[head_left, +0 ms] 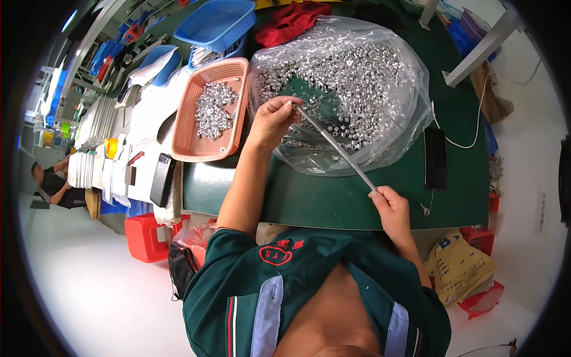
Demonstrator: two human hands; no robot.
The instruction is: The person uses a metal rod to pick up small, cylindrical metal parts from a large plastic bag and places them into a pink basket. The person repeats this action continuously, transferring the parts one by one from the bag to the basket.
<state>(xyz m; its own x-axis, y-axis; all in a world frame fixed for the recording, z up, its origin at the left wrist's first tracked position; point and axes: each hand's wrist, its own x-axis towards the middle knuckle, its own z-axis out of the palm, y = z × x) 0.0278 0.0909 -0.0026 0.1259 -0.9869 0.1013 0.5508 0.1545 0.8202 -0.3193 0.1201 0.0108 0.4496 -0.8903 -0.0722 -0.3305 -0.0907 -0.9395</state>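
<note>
A thin silver metal rod (pixel 336 146) slants across the front of the work table, held between my two hands. My left hand (pixel 271 124) is closed at its upper end, thumb and fingers pinched together. Whether a small metal piece sits in that pinch I cannot tell. At the lower right end, my right hand (pixel 392 213) grips the rod between thumb and curled fingers. Under the rod lies a see-through plastic bag (pixel 318 166), spread wide, with a great many small shiny metal parts (pixel 372 77) on it. More such parts lie in a pink plastic basket (pixel 180 134) left of my left hand.
Blue baskets (pixel 214 27) and a red cloth (pixel 291 22) are at the back of the green table (pixel 333 205). A black phone (pixel 435 157) with a white cable lies at right, another dark phone (pixel 162 179) at left. Farther left a person (pixel 56 184) sits.
</note>
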